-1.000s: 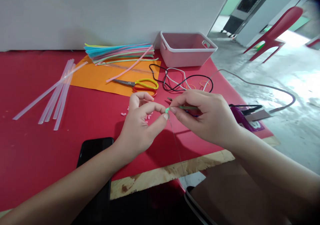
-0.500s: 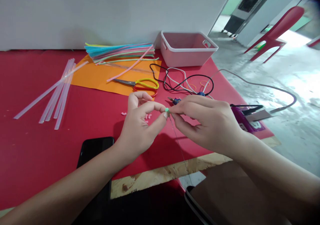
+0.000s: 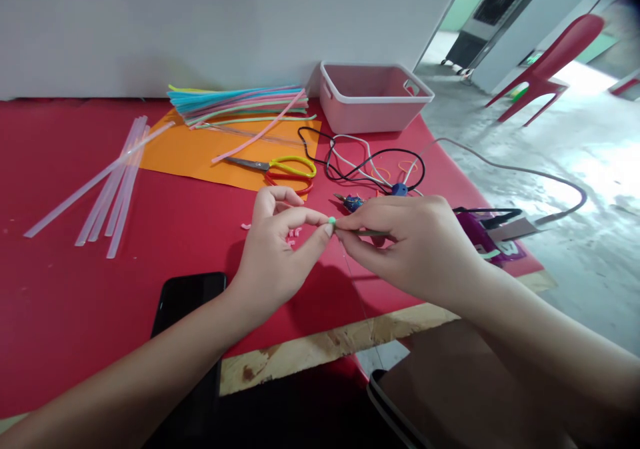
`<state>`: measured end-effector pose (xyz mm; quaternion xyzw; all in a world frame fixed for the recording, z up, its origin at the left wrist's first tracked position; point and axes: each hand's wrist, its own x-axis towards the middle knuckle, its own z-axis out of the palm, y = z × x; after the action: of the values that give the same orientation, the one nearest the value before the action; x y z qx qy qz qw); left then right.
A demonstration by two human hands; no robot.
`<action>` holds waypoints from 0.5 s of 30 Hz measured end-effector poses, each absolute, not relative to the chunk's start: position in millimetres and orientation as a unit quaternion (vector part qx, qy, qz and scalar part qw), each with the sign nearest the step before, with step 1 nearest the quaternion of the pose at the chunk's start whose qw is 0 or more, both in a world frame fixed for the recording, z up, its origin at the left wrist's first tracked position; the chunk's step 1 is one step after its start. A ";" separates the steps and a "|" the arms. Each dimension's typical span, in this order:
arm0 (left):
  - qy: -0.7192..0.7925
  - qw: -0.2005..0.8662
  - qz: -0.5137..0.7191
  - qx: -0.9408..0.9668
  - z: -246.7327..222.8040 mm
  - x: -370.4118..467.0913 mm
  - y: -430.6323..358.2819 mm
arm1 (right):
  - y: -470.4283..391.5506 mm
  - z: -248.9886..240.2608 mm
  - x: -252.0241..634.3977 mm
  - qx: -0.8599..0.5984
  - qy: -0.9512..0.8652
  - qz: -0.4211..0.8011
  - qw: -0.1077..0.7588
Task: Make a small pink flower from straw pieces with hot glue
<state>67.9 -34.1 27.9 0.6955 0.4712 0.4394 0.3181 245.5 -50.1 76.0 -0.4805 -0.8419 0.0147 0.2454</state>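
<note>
The thumb and index finger of my left hand [image 3: 280, 252] pinch a small bright green piece [image 3: 331, 221]. From the other side, the closed fingertips of my right hand [image 3: 405, 232] meet it. Something thin and brownish shows between the right fingers, too hidden to name. A fine thread [image 3: 357, 289] runs down from the fingertips past the table edge. Little pink bits [image 3: 294, 234] lie on the table behind my left hand. Just beyond my right hand is a small blue tool with a pointed tip [image 3: 353, 202], partly covered.
Scissors [image 3: 293, 167], orange paper [image 3: 190, 159] and a pipe cleaner bundle [image 3: 240, 102] lie behind my hands. Translucent sticks [image 3: 117, 186] and a phone [image 3: 193, 292] are leftward. A pink basket [image 3: 375, 112], tangled cables [image 3: 373, 162] and a purple power strip [image 3: 475, 239] are rightward.
My right fingers have shifted slightly, and the thin brownish thing now shows between them. The left hand keeps its pinch on the green piece. The view has moved slightly.
</note>
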 end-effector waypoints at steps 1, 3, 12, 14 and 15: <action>0.478 0.322 0.433 0.693 28.2 68.1 -34.7 | -50.0 76.1 245.0 -0.487 -0.840 0.023 0.239; 0.492 0.336 0.416 0.687 28.8 68.6 -35.6 | -49.7 76.7 244.3 -0.502 -0.833 0.037 0.230; 0.502 0.295 0.375 0.721 31.7 70.2 -38.3 | -46.0 77.4 238.9 -0.576 -0.789 0.093 0.191; 0.500 0.286 0.370 0.728 31.6 70.3 -38.8 | -45.0 74.6 238.0 -0.583 -0.783 0.097 0.195; 0.499 0.284 0.369 0.731 31.7 70.3 -38.9 | -44.5 73.2 238.0 -0.585 -0.778 0.105 0.203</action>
<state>70.3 -38.9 31.7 0.7306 0.4993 0.3690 0.2840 238.0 -44.5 73.2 -0.5849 -0.7784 0.1046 0.2026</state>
